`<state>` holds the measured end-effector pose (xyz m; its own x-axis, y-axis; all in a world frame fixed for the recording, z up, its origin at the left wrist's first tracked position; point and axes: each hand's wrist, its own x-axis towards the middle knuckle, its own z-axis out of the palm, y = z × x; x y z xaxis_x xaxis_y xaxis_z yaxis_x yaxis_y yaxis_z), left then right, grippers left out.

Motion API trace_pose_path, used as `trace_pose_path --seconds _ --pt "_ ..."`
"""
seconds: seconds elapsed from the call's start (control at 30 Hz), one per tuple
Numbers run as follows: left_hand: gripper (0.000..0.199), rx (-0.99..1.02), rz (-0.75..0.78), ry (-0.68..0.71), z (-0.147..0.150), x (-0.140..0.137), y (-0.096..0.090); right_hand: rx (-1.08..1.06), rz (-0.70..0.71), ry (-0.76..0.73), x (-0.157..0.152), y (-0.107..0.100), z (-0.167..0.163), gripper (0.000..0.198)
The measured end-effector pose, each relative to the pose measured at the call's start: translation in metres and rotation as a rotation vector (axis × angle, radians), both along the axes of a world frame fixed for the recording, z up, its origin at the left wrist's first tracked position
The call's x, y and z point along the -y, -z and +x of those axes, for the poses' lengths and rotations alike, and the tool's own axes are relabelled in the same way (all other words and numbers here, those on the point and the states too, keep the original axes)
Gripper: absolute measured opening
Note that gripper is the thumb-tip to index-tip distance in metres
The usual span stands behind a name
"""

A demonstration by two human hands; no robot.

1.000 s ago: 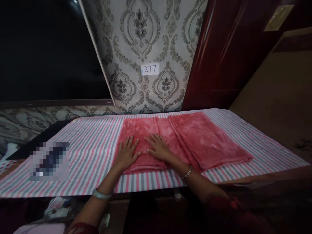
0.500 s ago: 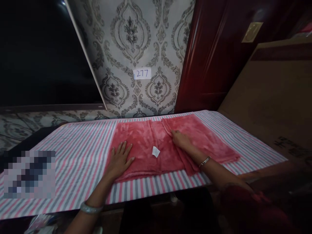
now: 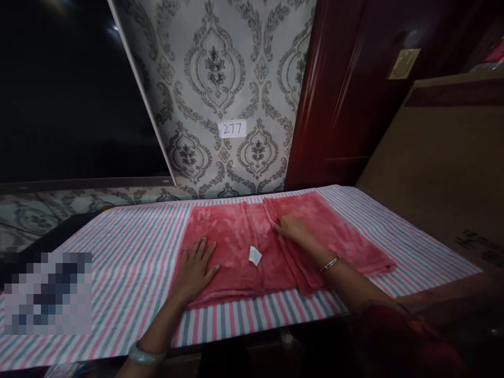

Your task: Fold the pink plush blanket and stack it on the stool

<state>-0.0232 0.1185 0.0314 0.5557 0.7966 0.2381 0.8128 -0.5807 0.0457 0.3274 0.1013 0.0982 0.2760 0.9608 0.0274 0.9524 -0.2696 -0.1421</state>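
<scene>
A plush pinkish-red blanket [image 3: 232, 226] lies partly folded on a striped cloth, its left and right parts folded in toward the middle. A small white label [image 3: 255, 255] shows on it near the centre. My left hand [image 3: 196, 268] rests flat on the blanket's left part, fingers spread. My right hand [image 3: 292, 229] is closed at the inner edge of the right flap, thumb and fingers pinching that edge. A bangle is on each wrist. Part of the right flap is hidden beneath my right hand and forearm.
The striped cloth [image 3: 129, 252] covers the table. A dark television screen [image 3: 71, 100] stands behind on the left. A large cardboard box [image 3: 441, 157] is at the right. Patterned wallpaper bears a paper marked 277 [image 3: 232, 128]. A blurred patch [image 3: 47, 294] hides something at the left.
The whole view has shifted slightly, so everything sits a little lower. My left hand stays flat on the blanket. My right hand keeps its hold on the flap's edge, with little visible movement.
</scene>
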Motion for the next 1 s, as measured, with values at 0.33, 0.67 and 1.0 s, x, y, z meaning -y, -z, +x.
trace_pose_path --seconds 0.33,0.67,1.0 --pt "0.063 0.002 -0.002 -0.007 -0.002 0.000 0.001 -0.052 -0.031 0.048 -0.058 -0.003 -0.004 0.055" --pt "0.062 0.003 0.023 0.003 -0.002 -0.002 0.004 -0.077 0.011 0.047 -0.050 -0.009 -0.001 0.045" --pt "0.064 -0.029 -0.023 -0.012 0.005 0.000 -0.003 0.062 0.047 -0.053 0.013 0.039 -0.004 0.069"
